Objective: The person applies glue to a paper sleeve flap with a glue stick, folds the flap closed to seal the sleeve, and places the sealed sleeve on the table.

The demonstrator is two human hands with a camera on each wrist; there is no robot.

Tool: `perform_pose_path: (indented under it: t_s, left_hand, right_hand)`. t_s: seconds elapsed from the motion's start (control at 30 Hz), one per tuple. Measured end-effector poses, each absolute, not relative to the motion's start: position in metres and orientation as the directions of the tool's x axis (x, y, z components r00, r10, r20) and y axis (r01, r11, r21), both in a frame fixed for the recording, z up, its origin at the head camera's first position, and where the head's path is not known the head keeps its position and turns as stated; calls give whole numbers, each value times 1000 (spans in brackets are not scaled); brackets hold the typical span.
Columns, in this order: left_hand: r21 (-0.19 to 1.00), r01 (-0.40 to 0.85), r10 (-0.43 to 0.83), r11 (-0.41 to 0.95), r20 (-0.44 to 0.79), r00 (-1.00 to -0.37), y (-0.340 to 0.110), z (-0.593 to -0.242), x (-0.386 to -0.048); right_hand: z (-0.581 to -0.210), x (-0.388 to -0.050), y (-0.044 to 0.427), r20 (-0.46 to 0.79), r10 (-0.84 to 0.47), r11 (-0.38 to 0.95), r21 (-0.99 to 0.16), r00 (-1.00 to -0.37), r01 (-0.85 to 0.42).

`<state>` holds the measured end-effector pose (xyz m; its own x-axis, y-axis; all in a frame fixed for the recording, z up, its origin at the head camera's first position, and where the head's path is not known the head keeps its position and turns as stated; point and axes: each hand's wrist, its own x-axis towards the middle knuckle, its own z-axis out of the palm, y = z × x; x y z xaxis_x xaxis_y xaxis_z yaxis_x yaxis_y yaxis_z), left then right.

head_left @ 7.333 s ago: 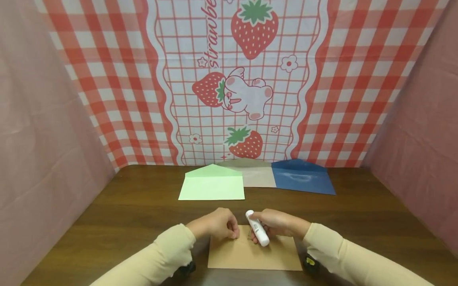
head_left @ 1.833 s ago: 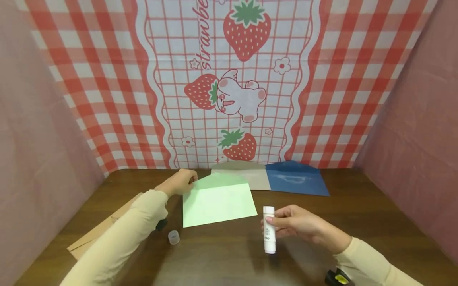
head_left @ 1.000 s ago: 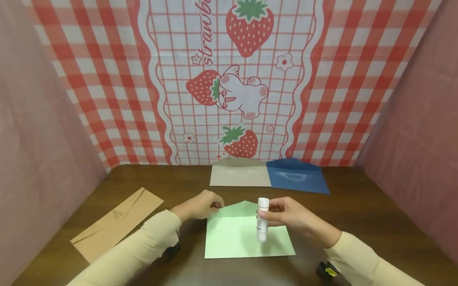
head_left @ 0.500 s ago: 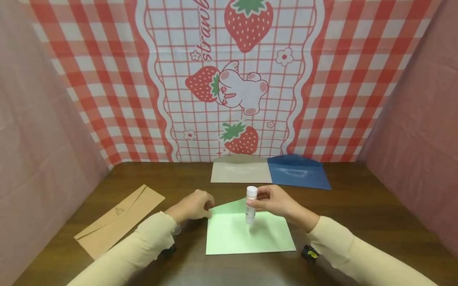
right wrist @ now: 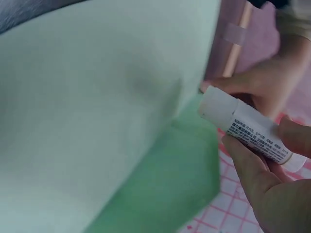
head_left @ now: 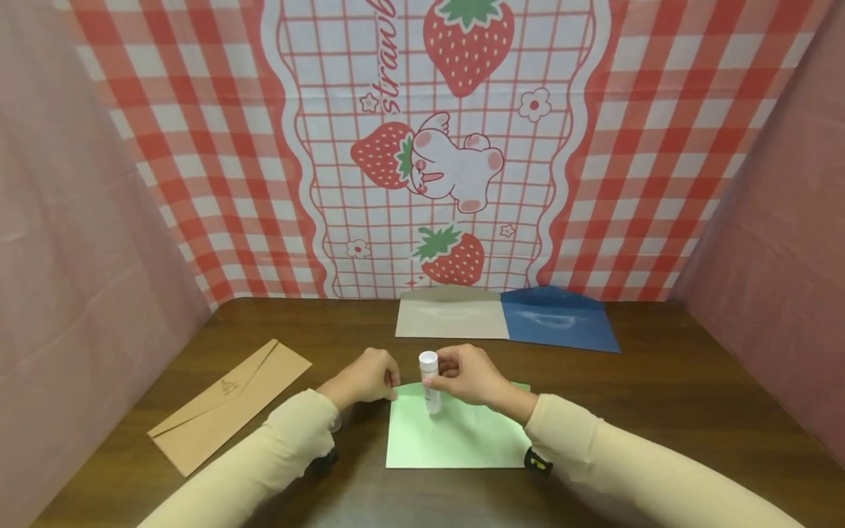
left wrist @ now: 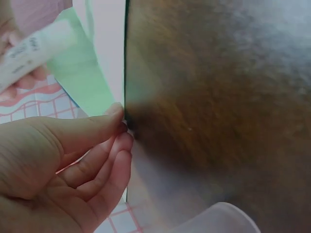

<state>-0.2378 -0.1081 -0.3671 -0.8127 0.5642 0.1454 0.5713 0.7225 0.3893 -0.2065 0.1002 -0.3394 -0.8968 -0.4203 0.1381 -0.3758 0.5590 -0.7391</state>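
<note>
A light green envelope (head_left: pixel 455 440) lies in front of the person, its flap (right wrist: pixel 160 179) folded out toward the back. Thumb and forefinger of my left hand (head_left: pixel 370 378) pinch its left edge near the fold, as the left wrist view (left wrist: pixel 73 160) shows close up. My right hand (head_left: pixel 472 374) grips a white glue stick (head_left: pixel 430 385) upright over the envelope's left part, small dark print showing on its barrel (right wrist: pixel 255 133). Whether the glue end touches the paper, I cannot tell. A translucent cap (left wrist: pixel 218 221) stands on the table beside my left wrist, mostly hidden in the head view.
A closed brown envelope (head_left: pixel 227 411) lies slanted at the left. At the back are a beige envelope (head_left: pixel 449 323) and a blue envelope (head_left: pixel 561 330) with whitish smears, flaps out. A checked strawberry cloth (head_left: pixel 455 147) hangs behind the wooden table (head_left: pixel 660 440).
The brown envelope has gone from the front to the left. My left hand has brought the green envelope forward from the back. My right hand has carried the glue stick leftward over it.
</note>
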Motion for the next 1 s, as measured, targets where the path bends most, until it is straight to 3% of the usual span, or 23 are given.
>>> perform_pose_path:
  t_s: [0.37,1.0]
  left_hand:
    - [449,464,499,764,46,-865,-100,-363,-239]
    - [473,440,481,763,40,-876,-98,-363,-239]
  right_hand:
    - [-357,-212,90,239,-442,522,-715,-865,-465]
    - [-365,-211,82,273,-450,503,-709,-850,-494]
